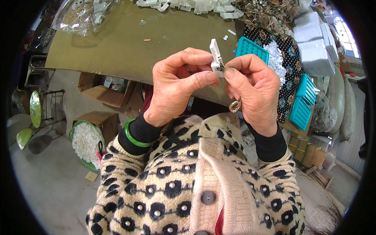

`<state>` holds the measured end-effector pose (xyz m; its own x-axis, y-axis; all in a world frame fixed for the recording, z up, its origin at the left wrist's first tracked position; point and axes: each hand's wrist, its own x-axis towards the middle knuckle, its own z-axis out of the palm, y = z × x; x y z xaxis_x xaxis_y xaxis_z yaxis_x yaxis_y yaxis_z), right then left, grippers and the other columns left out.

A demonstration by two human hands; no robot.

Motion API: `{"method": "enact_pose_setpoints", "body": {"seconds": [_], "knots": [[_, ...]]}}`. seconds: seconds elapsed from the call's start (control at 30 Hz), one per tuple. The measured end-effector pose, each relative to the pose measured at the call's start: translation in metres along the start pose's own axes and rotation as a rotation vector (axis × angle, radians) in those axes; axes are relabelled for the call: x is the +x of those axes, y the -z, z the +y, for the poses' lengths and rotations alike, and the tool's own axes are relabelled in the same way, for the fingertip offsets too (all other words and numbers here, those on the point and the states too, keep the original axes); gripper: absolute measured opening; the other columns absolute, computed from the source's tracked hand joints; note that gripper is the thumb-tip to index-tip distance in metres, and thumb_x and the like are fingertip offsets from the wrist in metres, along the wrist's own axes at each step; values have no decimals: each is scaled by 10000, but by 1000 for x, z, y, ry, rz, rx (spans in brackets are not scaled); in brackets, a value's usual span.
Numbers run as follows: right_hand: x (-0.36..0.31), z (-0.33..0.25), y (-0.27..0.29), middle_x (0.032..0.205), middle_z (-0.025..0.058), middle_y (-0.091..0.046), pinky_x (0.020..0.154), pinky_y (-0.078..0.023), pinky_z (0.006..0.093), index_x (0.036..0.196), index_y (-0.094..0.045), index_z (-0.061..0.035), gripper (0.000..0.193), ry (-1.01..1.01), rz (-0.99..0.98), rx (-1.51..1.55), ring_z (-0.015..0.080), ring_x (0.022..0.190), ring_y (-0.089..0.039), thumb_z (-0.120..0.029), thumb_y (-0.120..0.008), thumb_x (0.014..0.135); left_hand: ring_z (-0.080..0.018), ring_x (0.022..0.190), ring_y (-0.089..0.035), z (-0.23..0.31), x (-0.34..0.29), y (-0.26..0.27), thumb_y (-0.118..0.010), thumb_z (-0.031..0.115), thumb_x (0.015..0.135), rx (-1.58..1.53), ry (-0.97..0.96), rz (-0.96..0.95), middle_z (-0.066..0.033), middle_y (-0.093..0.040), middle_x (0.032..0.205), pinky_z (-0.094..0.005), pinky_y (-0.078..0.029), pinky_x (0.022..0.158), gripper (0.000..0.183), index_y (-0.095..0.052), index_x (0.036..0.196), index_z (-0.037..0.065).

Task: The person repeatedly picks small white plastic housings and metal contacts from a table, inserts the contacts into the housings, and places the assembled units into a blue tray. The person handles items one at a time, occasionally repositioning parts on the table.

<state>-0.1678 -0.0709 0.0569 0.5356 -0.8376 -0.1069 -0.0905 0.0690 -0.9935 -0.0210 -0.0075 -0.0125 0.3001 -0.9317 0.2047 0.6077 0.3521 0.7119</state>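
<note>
In front of my chest, above the table's near edge, my left hand [172,84] pinches a small white plastic box [215,51] between thumb and fingers. Its lid stands up, swung away from the base. My right hand [256,90] meets it from the other side, thumb and forefinger pressed together at the base. A small dark piece shows at those fingertips, too small to name. Below the curled fingers of the right hand hangs a gold-coloured loop [235,106]; how it is held is hidden.
The olive-topped table [105,47] carries a heap of white plastic pieces [192,4] at its far edge and a clear bag [84,17] far left. Teal trays [250,49] lie to the right, beside stacked white trays [315,39]. A green basin [71,135] of white pieces stands on the floor, left.
</note>
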Motion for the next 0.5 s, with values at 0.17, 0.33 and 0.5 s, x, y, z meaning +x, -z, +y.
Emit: {"method": "enact_pose_setpoints", "body": {"seconds": [0.17,0.33,0.5], "knots": [[-2,9,-6,816,44,-627,572,-479,213,914,-608,17,48,201,54,-136,72,657,-598,26,-634,875,-150,837,-656,-4,2,-3,-697,-104,817,-1,-15,98,-85,-654,995,-289,-574,771,255,-660,1057,-29],[5,28,-6,865,95,-604,595,-502,261,917,-606,1,176,498,141,-351,163,675,-613,117,-648,791,-152,822,-675,0,3,-9,-708,-57,833,25,96,160,-98,-686,927,-284,-574,759,218,-640,1040,-52],[6,41,-7,853,95,-589,575,-489,274,906,-595,-8,228,626,269,-425,180,657,-586,142,-667,749,-167,799,-698,-1,8,-18,-677,-52,854,47,138,224,-128,-705,918,-280,-574,758,151,-632,998,-65]]}}
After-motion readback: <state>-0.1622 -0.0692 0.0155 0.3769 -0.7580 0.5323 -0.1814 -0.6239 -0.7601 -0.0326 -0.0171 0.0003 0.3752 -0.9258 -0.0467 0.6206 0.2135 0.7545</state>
